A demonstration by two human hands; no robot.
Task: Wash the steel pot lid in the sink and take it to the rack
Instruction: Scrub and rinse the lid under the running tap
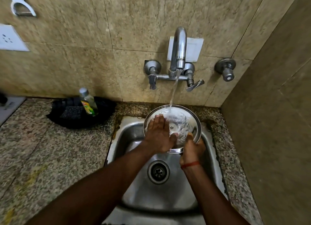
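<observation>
The round steel pot lid [182, 122] is held tilted over the steel sink [168, 196], inner side facing me, with water from the tap [178, 50] running onto its upper part. My right hand [191, 149] grips the lid's lower right rim, thumb on the inner face. My left hand [159, 134] lies flat, fingers together, pressed on the lid's left inner surface. The lid's lower edge is partly hidden behind both hands.
A dish soap bottle [88, 103] and a dark scrub pad [72, 113] sit on a black tray [104, 107] on the granite counter [42, 149] at left. The drain [158, 171] lies below the hands. A tiled wall closes in the right side.
</observation>
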